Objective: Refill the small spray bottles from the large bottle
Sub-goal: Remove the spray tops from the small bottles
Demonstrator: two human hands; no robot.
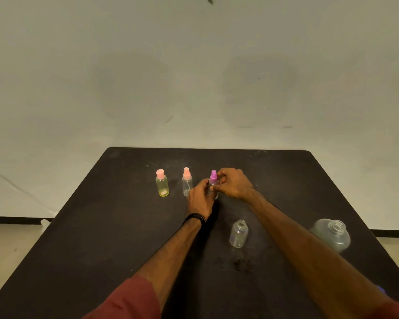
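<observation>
Pinching the purple spray cap (213, 176) with my right hand (234, 184), my left hand (199, 199) grips its small clear bottle (214, 191). The open small clear bottle (238, 233) and the large clear bottle (331, 234) look empty, so I judge refilling barely begun.

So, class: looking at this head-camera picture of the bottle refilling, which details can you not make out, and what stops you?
- Body of the purple-capped bottle: hidden by the left hand and right hand, head view.
- Liquid level in the large bottle: clear plastic, dim light; its lower side is covered by the right forearm.
- Whether the open small bottle holds anything: too faint to tell.
</observation>
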